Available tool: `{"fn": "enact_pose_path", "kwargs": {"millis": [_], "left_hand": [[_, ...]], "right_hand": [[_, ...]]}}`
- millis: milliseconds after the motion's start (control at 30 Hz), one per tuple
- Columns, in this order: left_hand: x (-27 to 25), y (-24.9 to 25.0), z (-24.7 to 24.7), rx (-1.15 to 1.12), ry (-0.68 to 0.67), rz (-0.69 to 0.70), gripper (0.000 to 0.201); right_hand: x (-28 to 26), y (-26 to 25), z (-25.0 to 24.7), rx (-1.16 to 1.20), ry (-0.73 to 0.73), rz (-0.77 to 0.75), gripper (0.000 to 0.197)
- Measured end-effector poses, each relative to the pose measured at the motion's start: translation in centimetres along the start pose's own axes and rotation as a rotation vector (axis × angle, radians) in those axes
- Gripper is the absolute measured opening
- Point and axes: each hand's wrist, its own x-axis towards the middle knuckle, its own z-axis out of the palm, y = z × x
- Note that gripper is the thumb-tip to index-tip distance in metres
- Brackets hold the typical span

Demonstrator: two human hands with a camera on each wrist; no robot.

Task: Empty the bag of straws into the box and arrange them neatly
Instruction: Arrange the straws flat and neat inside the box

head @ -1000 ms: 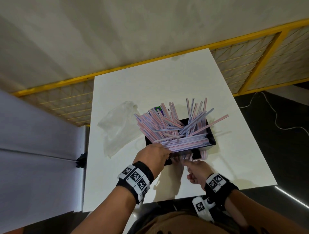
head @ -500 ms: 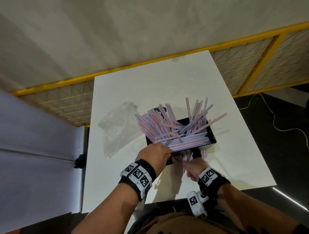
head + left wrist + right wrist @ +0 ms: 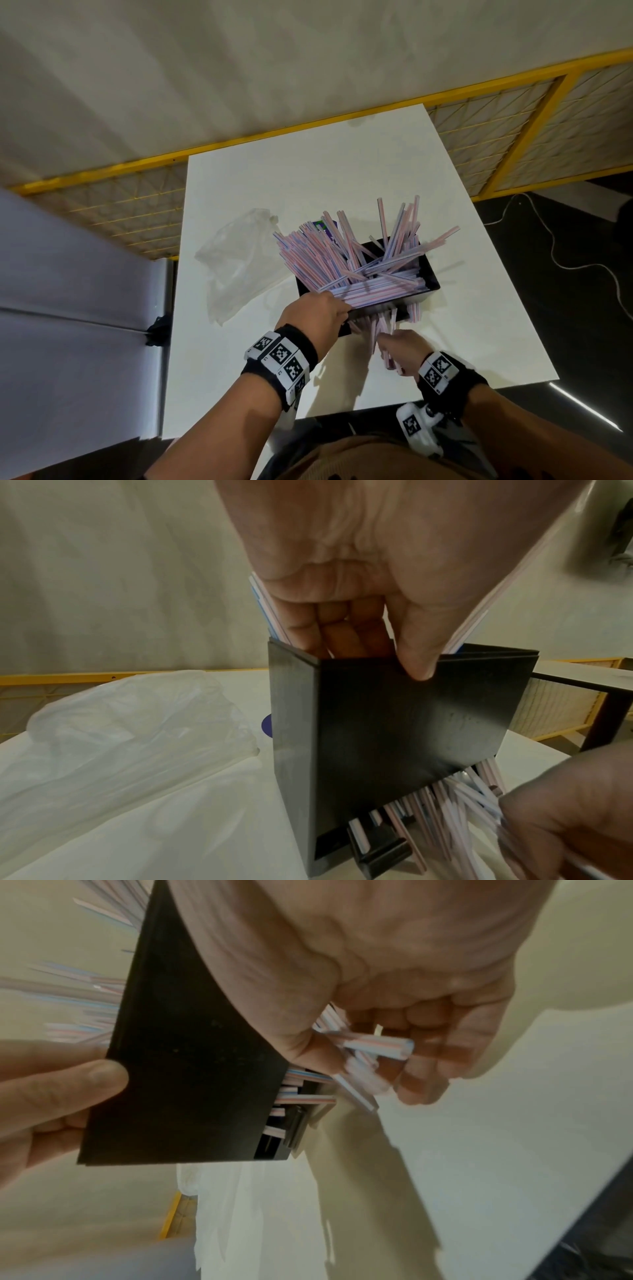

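Step in hand: arranging. The bag [image 3: 236,260] lies empty, left of the box [image 3: 394,723]. Left hand [image 3: 313,317] grips the near wall, thumb outside. Right hand [image 3: 402,351] – fingers curled round straws [image 3: 377,1045] poking from the bottom slot. Next, likely: draw them clear, reinsert from above.

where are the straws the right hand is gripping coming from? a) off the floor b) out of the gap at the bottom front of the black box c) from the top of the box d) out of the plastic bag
b: the right hand grips straws sticking out of the opening at the bottom front of the black box, while the plastic bag lies aside on the table.
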Motion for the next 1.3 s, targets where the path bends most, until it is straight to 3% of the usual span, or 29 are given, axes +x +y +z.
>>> {"fn": "enact_pose_path", "kwargs": {"millis": [267,367,867,1133,1300], "left_hand": [[-0.1,-0.2,0.2,-0.058,0.026,0.014,0.029],[0.0,-0.1,0.1,-0.064,0.028,0.016,0.03],[0.1,0.1,0.4,-0.048,0.073,0.04,0.031],[0.2,-0.2,1.0,-0.048,0.085,0.033,0.029],[0.2,-0.4,1.4,-0.081,0.133,0.039,0.03]], "right_hand": [[-0.4,-1.3,0.2,0.406,-0.025,-0.042,0.018],[-0.8,-1.0,-0.5,0.438,-0.053,-0.011,0.028],[-2.8,0.3,-4.1,0.169,-0.238,0.041,0.03],[-0.7,3.2,-5.5,-0.078,-0.31,0.092,0.031],[-2.7,4.6,-8.7,-0.37,-0.313,0.038,0.029]]}}
